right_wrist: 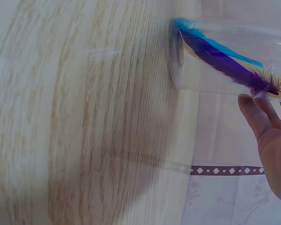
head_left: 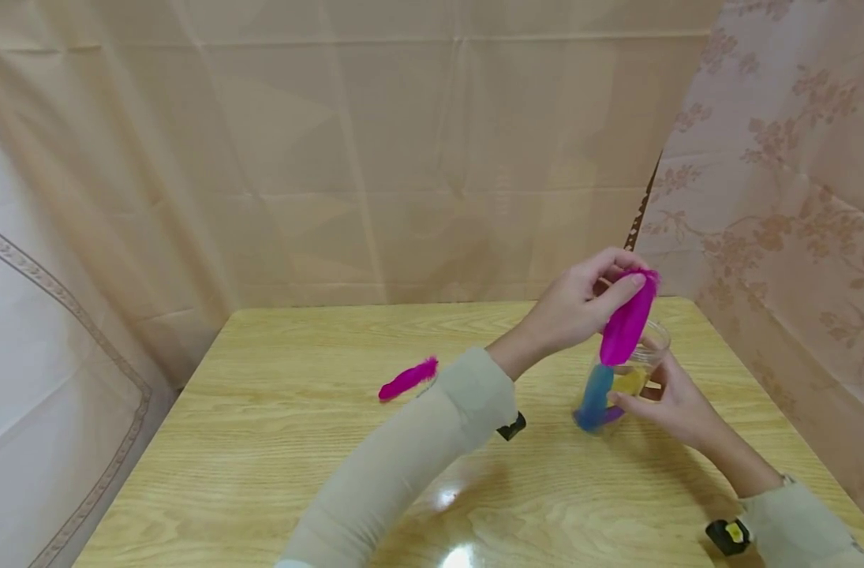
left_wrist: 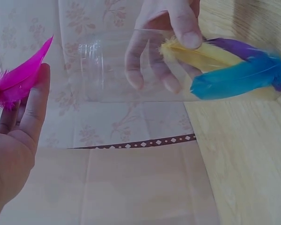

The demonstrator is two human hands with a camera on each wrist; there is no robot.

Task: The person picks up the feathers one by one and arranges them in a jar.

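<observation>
My left hand (head_left: 574,306) pinches a magenta feather (head_left: 626,325) by its fluffy end, between thumb and fingers. The feather's smooth tip points down at the mouth of a clear jar (head_left: 657,338). Around the side of that jar my right hand (head_left: 676,406) curls its fingers and thumb, and the jar stands upright on the table. Inside it are a blue feather (left_wrist: 239,77), a yellow feather (left_wrist: 206,55) and a purple feather (right_wrist: 220,63), leaning against the wall. A second magenta feather (head_left: 408,379) lies on the table, left of my left forearm.
The wood-grain table (head_left: 261,442) ends at a beige curtain (head_left: 403,173) behind. A flowered curtain (head_left: 794,237) hangs along the right side, close to the jar. Black devices show at the left wrist (head_left: 512,426) and the right wrist (head_left: 728,536).
</observation>
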